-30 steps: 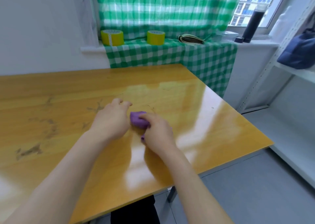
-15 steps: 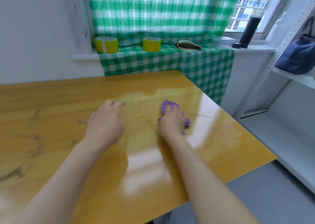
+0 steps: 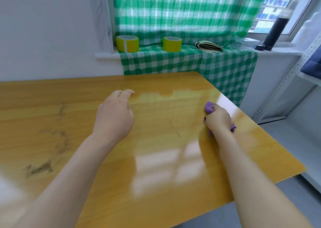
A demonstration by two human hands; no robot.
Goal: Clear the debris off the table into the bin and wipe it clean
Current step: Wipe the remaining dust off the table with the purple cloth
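A glossy wooden table (image 3: 156,158) fills the view. My right hand (image 3: 218,119) grips a bunched purple cloth (image 3: 209,108) and presses it on the tabletop close to the right edge. My left hand (image 3: 115,116) rests near the middle of the table with its fingers loosely curled and nothing in it. Dark smears (image 3: 40,168) mark the wood on the left side. No bin is in view.
Behind the table a green checked cloth (image 3: 173,62) drapes over the sill, carrying two yellow tape rolls (image 3: 127,43), a folded notebook (image 3: 208,46) and a black flask (image 3: 276,32). A white metal shelf (image 3: 295,81) stands at the right, grey floor beneath it.
My right hand has swept the purple cloth from beside my left hand out to the right, toward the table's edge. My left hand has stayed near the middle.
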